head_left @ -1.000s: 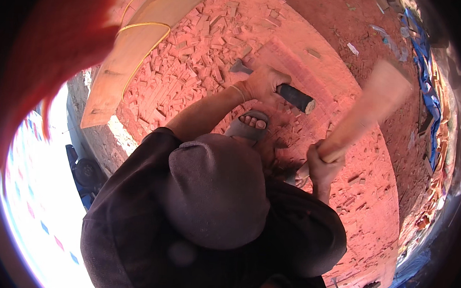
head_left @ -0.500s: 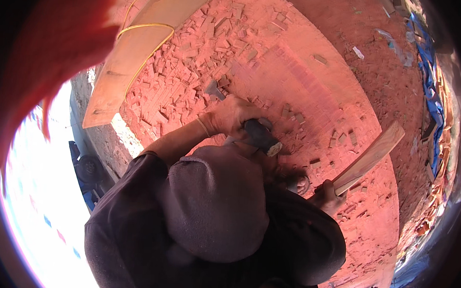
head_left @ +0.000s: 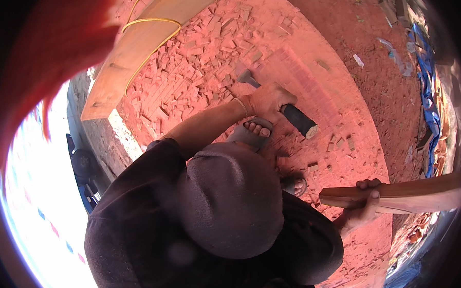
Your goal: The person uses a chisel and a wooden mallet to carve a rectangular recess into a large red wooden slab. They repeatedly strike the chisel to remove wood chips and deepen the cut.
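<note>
My left hand (head_left: 271,99) is wrapped around a chisel. The chisel's flared grey blade (head_left: 247,79) sticks out at the upper left and its thick dark handle (head_left: 298,120), with a pale wooden end, at the lower right. Out at the right, my right hand (head_left: 364,204) grips a thick length of wood (head_left: 418,192) near one end. That wood lies roughly level across the picture, apart from the chisel. Beneath my left wrist is a sandalled foot (head_left: 254,132). A second foot (head_left: 298,187) shows partly, lower down. The blade's very edge is hard to make out.
Many small wood chips (head_left: 193,65) litter the reddish surface (head_left: 340,113), thickest at the upper left. A long board (head_left: 142,42) with a yellow cord (head_left: 169,22) lies there too. Blue sheeting (head_left: 428,85) runs along the right. Rounded grey cloth (head_left: 230,200) fills the lower middle.
My left hand has moved right and slightly up with the chisel, baring the foot beneath. My right hand has moved right and slightly down, turning the wood from slanting to nearly level.
</note>
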Demonstrator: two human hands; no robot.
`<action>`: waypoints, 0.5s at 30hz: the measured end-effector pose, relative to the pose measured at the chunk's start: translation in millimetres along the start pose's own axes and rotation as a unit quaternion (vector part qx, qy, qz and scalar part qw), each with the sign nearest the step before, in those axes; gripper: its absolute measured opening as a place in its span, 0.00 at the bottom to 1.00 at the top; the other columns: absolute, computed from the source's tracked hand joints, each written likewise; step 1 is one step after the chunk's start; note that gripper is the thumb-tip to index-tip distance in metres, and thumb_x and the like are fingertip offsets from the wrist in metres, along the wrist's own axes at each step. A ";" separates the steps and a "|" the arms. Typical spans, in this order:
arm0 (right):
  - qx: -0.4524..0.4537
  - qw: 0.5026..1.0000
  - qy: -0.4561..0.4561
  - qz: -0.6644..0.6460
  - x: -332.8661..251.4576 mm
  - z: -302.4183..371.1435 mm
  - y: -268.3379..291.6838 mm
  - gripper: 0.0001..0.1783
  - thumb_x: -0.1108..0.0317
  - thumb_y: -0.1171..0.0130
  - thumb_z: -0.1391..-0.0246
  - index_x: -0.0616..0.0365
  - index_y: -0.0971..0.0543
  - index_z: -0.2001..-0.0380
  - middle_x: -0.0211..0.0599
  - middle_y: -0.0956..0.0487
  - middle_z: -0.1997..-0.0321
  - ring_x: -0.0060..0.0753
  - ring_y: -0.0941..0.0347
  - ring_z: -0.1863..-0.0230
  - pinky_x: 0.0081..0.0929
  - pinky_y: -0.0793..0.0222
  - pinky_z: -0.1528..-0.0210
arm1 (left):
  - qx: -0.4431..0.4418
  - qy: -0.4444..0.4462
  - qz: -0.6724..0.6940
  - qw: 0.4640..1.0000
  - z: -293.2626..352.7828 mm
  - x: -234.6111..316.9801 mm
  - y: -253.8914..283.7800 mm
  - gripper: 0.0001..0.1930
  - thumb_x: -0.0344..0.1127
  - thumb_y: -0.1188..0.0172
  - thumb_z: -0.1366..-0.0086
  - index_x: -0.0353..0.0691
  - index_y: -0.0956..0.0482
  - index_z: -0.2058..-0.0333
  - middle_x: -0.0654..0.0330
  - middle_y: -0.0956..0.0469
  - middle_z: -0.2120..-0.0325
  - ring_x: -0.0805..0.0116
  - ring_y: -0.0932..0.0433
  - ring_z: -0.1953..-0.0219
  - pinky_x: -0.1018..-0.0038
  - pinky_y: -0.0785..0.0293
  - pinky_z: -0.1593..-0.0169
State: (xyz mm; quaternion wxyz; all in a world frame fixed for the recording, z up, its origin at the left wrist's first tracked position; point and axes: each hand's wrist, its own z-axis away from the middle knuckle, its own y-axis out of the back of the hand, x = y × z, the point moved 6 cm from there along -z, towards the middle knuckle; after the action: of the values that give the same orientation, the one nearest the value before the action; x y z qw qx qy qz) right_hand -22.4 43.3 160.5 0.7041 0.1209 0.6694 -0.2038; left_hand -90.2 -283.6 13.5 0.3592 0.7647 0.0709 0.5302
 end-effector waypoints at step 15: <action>-0.131 0.971 -0.075 0.185 57.6 18.0 4.9 0.15 0.73 0.31 0.56 0.63 0.24 0.64 0.36 0.22 0.73 0.25 0.27 0.70 0.27 0.29 0.65 | -0.022 0.020 -0.025 0.999 -4.5 -9.6 2.2 0.25 0.56 0.24 0.61 0.42 0.22 0.75 0.53 0.24 0.80 0.48 0.21 0.74 0.59 0.28 0.72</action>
State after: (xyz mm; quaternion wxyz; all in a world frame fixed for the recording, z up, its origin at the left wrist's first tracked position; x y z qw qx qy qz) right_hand -2.9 32.5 104.2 0.7876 0.1334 0.6015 0.0112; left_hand -98.8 -287.7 8.4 0.3876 0.7442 0.0856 0.5373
